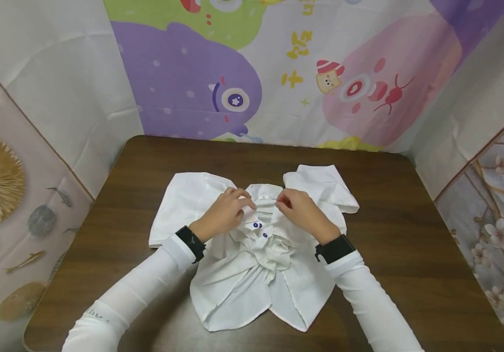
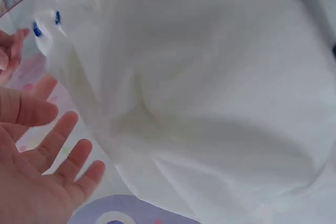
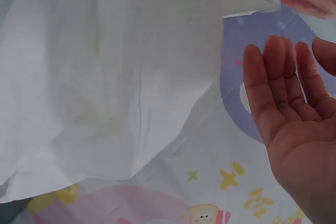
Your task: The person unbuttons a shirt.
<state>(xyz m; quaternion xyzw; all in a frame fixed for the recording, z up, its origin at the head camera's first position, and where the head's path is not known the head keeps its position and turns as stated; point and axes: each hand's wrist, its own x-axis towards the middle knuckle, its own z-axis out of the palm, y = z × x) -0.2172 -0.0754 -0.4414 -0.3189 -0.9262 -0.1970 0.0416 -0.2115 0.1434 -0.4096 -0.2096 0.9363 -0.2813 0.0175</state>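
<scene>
A white button-up shirt [image 1: 234,298] lies rumpled on the table, its sleeves spread to both sides and its hem toward the person. Blue buttons [image 1: 264,235] show on its bunched front. My left hand [image 1: 225,212] is over the left side of the collar [image 1: 264,189]; in the left wrist view its fingers [image 2: 58,135] are spread and fairly straight, beside the cloth. At the collar's right side is my right hand [image 1: 302,212]. Its palm and lightly bent fingers [image 3: 257,77] face the right wrist camera, with no cloth visible between thumb and forefinger.
The brown wooden table [image 1: 410,274] extends around the shirt. Behind it hangs a cartoon-printed cloth [image 1: 181,83], with patterned sheets at left and right. Black bands [image 1: 334,248] circle both wrists over white sleeves.
</scene>
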